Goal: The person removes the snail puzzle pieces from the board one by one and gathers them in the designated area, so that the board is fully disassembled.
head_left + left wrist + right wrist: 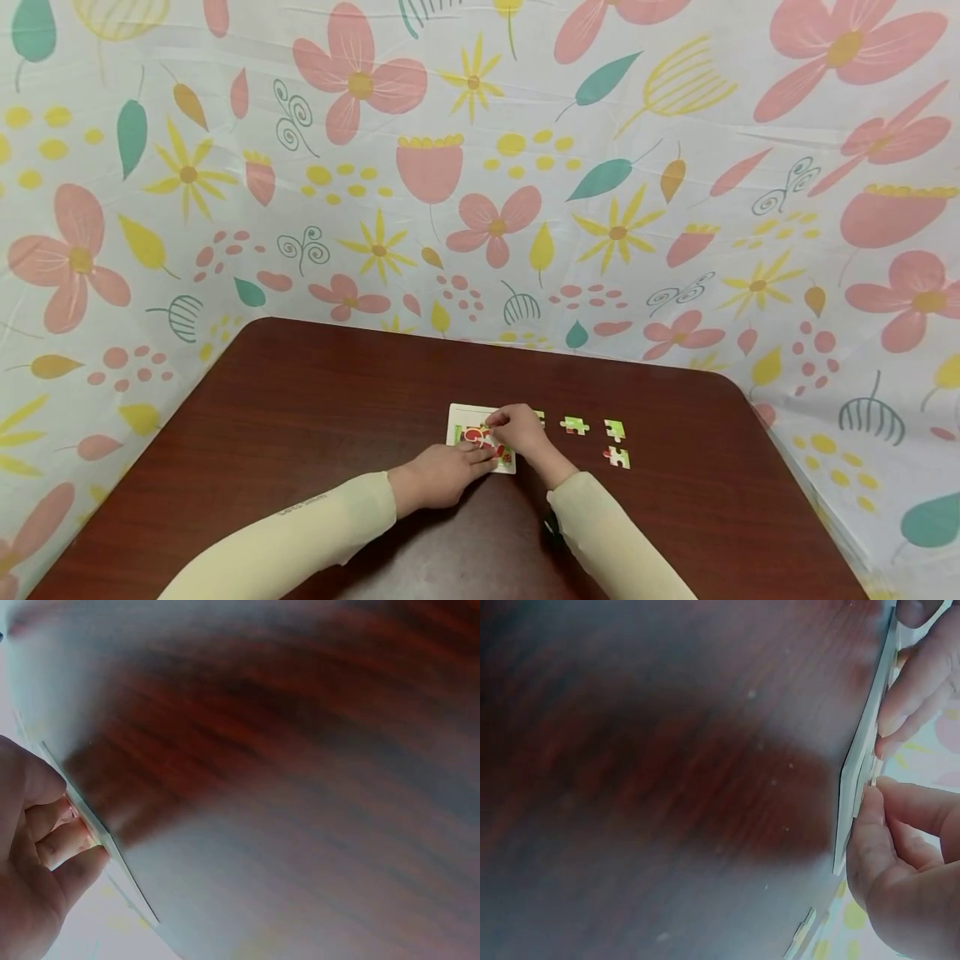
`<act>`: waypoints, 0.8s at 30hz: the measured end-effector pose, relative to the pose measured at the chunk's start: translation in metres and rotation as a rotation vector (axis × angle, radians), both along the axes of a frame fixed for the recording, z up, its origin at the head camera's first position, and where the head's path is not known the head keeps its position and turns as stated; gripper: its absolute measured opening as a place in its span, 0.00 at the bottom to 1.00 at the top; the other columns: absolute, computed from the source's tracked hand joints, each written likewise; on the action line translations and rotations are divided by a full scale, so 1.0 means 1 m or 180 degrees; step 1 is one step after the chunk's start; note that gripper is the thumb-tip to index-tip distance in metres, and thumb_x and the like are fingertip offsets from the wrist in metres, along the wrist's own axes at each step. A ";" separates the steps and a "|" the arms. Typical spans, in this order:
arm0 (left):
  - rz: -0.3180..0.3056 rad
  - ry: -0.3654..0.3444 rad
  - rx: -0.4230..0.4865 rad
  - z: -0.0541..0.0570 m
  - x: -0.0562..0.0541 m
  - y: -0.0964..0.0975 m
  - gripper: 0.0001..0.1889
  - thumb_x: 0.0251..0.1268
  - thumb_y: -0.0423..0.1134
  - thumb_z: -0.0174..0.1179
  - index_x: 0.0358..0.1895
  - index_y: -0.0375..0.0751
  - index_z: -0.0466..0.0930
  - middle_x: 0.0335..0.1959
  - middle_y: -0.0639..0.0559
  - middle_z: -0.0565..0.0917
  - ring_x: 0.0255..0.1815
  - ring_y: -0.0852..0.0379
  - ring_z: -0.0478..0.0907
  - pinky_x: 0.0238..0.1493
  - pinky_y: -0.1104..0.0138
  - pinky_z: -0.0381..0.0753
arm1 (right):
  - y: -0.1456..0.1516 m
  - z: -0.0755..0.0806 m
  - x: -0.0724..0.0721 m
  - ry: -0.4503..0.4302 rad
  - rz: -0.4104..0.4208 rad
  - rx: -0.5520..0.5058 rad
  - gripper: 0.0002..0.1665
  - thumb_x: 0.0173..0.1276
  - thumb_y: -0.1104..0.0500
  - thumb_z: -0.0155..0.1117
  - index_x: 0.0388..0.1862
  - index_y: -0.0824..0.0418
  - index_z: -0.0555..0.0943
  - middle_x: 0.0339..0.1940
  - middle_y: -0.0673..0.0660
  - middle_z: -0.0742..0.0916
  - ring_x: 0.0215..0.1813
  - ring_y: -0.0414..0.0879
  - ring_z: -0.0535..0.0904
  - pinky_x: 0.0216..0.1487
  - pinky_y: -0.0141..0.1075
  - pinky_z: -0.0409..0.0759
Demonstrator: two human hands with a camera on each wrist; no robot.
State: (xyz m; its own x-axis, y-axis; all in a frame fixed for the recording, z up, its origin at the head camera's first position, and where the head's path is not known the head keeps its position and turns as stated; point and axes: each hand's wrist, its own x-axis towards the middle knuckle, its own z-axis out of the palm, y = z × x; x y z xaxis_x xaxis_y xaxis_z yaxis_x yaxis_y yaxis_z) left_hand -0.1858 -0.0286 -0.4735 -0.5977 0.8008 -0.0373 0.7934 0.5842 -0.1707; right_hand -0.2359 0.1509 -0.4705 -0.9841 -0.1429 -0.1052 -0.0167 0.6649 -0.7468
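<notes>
A small jigsaw puzzle board (454, 417) with a pale rim and a red and green picture lies flat on the table. My left hand (441, 477) rests on its lower left part, fingers extended over the picture. From above, my right hand (521, 430) reaches over the upper right part with thumb and forefinger together. In the right wrist view those fingertips pinch the edge of a thin puzzle piece (874, 778) at the board's surface; most of it is hidden. The left wrist view shows the left hand (34, 847) at the board's edge (135, 891).
Several loose puzzle pieces lie right of the board: one (574, 426) in the middle, one (615, 429) farther right, another (618, 457) below that, and one (540, 415) partly behind the right hand. The dark wooden table (337, 392) meets a flowered cloth (480, 167) behind.
</notes>
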 end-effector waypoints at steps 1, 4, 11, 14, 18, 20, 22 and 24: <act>0.0014 -0.0028 -0.0005 0.000 0.000 0.000 0.29 0.67 0.37 0.61 0.72 0.52 0.74 0.72 0.59 0.77 0.74 0.62 0.73 0.63 0.72 0.80 | 0.000 -0.001 0.000 0.0009 -0.0003 0.0018 0.09 0.65 0.71 0.65 0.41 0.67 0.89 0.40 0.63 0.90 0.37 0.48 0.84 0.35 0.37 0.81; 0.0062 -0.0149 -0.0018 -0.001 0.001 0.000 0.30 0.68 0.36 0.59 0.74 0.52 0.73 0.74 0.59 0.75 0.76 0.62 0.71 0.66 0.72 0.78 | 0.000 -0.001 -0.002 0.0013 -0.0025 0.0054 0.08 0.65 0.70 0.66 0.40 0.67 0.90 0.39 0.63 0.90 0.37 0.48 0.84 0.35 0.37 0.81; 0.0010 -0.0093 0.0097 -0.004 0.001 -0.002 0.29 0.67 0.36 0.58 0.73 0.49 0.74 0.73 0.57 0.77 0.74 0.60 0.73 0.66 0.72 0.78 | 0.000 -0.001 -0.004 -0.0067 -0.0058 -0.0042 0.06 0.65 0.70 0.67 0.39 0.67 0.90 0.39 0.63 0.90 0.36 0.47 0.83 0.35 0.36 0.81; -0.0021 -0.0047 0.0136 -0.005 0.000 -0.002 0.28 0.67 0.36 0.58 0.72 0.48 0.75 0.72 0.56 0.78 0.74 0.60 0.73 0.67 0.72 0.77 | 0.001 -0.001 -0.006 -0.0107 -0.0072 -0.0053 0.06 0.65 0.69 0.68 0.38 0.67 0.90 0.39 0.62 0.90 0.38 0.47 0.83 0.36 0.35 0.81; -0.0034 -0.0049 0.0128 -0.003 0.000 -0.002 0.28 0.67 0.37 0.58 0.72 0.48 0.75 0.71 0.56 0.78 0.73 0.60 0.73 0.68 0.72 0.76 | 0.000 0.000 -0.008 -0.0213 -0.0114 -0.0084 0.05 0.65 0.69 0.68 0.37 0.66 0.90 0.38 0.61 0.90 0.37 0.46 0.82 0.35 0.34 0.79; -0.0037 -0.0058 0.0116 -0.001 0.000 -0.003 0.28 0.67 0.37 0.58 0.72 0.47 0.75 0.71 0.56 0.79 0.73 0.60 0.73 0.68 0.72 0.76 | 0.000 0.001 -0.009 -0.0252 -0.0113 -0.0123 0.05 0.64 0.69 0.68 0.37 0.67 0.89 0.37 0.62 0.89 0.36 0.46 0.82 0.35 0.33 0.78; -0.0037 -0.0079 0.0126 0.000 0.000 -0.003 0.28 0.67 0.37 0.58 0.71 0.47 0.75 0.71 0.56 0.79 0.73 0.60 0.74 0.69 0.72 0.75 | 0.000 0.002 -0.010 -0.0286 -0.0118 -0.0155 0.04 0.64 0.70 0.69 0.37 0.68 0.89 0.36 0.62 0.89 0.35 0.45 0.81 0.34 0.33 0.77; -0.0040 -0.0103 0.0143 0.001 0.000 -0.003 0.27 0.67 0.37 0.58 0.71 0.47 0.76 0.71 0.56 0.79 0.73 0.59 0.74 0.69 0.72 0.75 | 0.000 0.001 -0.011 -0.0320 -0.0119 -0.0193 0.04 0.65 0.70 0.69 0.37 0.69 0.89 0.35 0.62 0.89 0.34 0.44 0.80 0.34 0.32 0.77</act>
